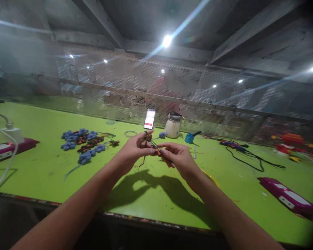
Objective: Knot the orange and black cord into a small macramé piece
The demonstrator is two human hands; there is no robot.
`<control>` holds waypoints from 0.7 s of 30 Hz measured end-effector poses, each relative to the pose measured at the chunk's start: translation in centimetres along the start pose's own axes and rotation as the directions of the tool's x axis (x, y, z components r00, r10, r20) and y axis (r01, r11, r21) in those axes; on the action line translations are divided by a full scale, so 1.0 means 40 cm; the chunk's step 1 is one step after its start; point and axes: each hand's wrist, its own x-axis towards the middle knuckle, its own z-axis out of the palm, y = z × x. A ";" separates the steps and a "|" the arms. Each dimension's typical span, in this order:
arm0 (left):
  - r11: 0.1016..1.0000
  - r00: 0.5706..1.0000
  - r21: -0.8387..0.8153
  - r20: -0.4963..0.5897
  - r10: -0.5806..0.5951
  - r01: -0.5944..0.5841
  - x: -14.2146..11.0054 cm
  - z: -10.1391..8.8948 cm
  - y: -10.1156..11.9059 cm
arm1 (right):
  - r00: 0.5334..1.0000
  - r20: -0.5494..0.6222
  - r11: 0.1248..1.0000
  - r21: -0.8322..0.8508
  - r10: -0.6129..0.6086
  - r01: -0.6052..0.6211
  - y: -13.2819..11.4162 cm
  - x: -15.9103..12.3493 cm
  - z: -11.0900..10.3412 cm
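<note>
Both hands meet above the middle of the green table (88,187). Between them is a small knotted cord piece (158,150) in black, orange and red, with loose cord ends hanging below. My left hand (135,149) is closed, pinching the piece between thumb and fingers. My right hand (178,156) pinches its right side with thumb and index finger. Exactly how the cords run between the fingertips is too small to tell. Left of my hands lies a pile of blue knotted pieces (85,157), mixed with black-and-orange knotted pieces (94,141).
A lit phone (149,119) leans upright at the back, beside a white jar (173,125) with a dark lid. Right of it are a blue pot (189,138) and a dark cable (234,146). Purple power strips (287,196) lie on both sides. A mesh screen (114,80) stands behind.
</note>
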 end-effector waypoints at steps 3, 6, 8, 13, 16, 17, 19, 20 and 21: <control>0.999 1.000 -0.036 -0.014 0.008 -0.008 0.001 -0.002 0.001 | 1.000 -0.009 1.000 0.003 0.013 -0.013 -0.007 -0.001 -0.001; 0.999 1.000 -0.043 -0.021 0.015 -0.015 0.002 -0.003 0.001 | 1.000 -0.007 1.000 0.001 0.020 -0.020 -0.015 -0.002 -0.001; 1.000 1.000 -0.023 -0.006 0.018 -0.018 0.003 -0.002 0.000 | 1.000 -0.004 1.000 -0.003 0.024 -0.024 -0.016 -0.001 -0.001; 0.998 0.999 0.047 0.009 0.034 -0.035 0.002 0.005 -0.002 | 1.000 -0.007 1.000 0.017 -0.013 0.014 -0.005 0.002 -0.001; 0.996 0.999 0.068 0.008 0.052 -0.052 -0.002 0.012 0.001 | 0.999 -0.019 0.999 0.024 -0.045 0.046 0.001 0.002 0.001; 0.996 0.998 0.065 0.012 0.058 -0.059 -0.003 0.014 0.002 | 0.998 -0.024 0.998 0.020 -0.051 0.052 0.002 0.001 0.001; 0.996 0.997 0.052 0.026 0.071 -0.072 -0.006 0.017 0.003 | 0.998 -0.025 0.998 0.008 -0.057 0.057 0.003 0.000 0.001; 0.996 0.997 0.048 0.033 0.076 -0.077 -0.007 0.018 0.003 | 0.998 -0.025 0.998 0.003 -0.056 0.056 0.004 0.000 0.000; 0.995 0.996 0.048 0.036 0.081 -0.082 -0.007 0.019 0.003 | 0.998 -0.023 0.999 0.000 -0.055 0.055 0.005 0.000 -0.001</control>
